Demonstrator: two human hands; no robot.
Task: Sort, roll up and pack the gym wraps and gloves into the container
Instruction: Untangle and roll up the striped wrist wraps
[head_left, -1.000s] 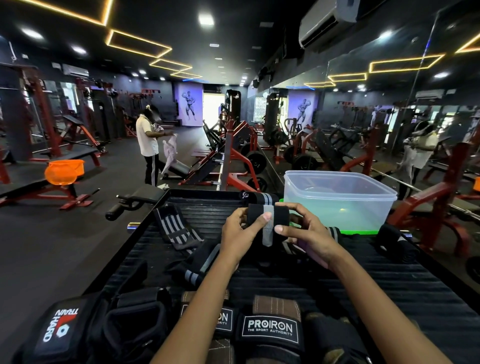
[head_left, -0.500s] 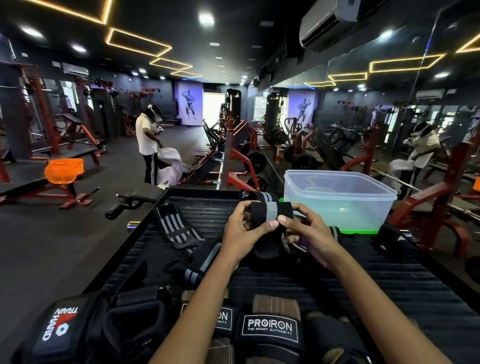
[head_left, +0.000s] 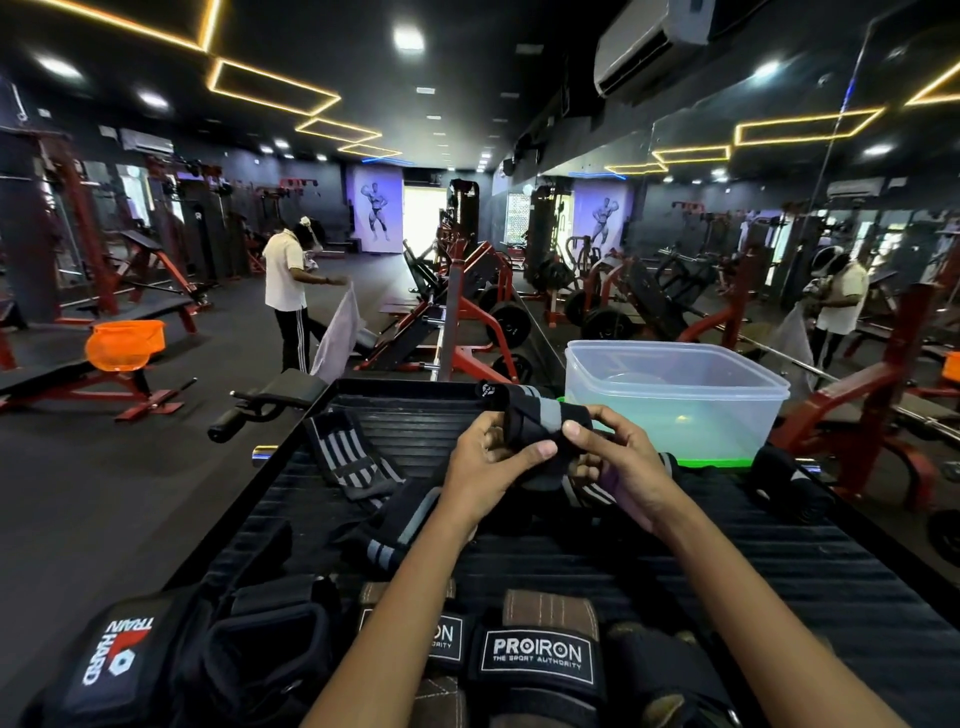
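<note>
Wrap (head_left: 540, 423), soft, light and springy, sits rolled between my hands over the black mat (head_left: 779, 571), with the tub (head_left: 675, 400) at two o'clock. My left hand (head_left: 488, 462) and right hand (head_left: 623, 467) both pinch it; I judge the loose tail end needs pinning. Since a moment ago the roll has tilted sideways and lifted slightly.

Between my left hand (head_left: 485, 462) and my right hand (head_left: 618, 462), the black-and-grey wrap (head_left: 540, 421) now lies turned sideways, its grey stripe slanted rather than upright as a second ago. My thumbs sit closer together on it. Behind, the person in the white shirt (head_left: 284, 275) stands straighter, lifting the cloth (head_left: 340, 327) higher.
</note>
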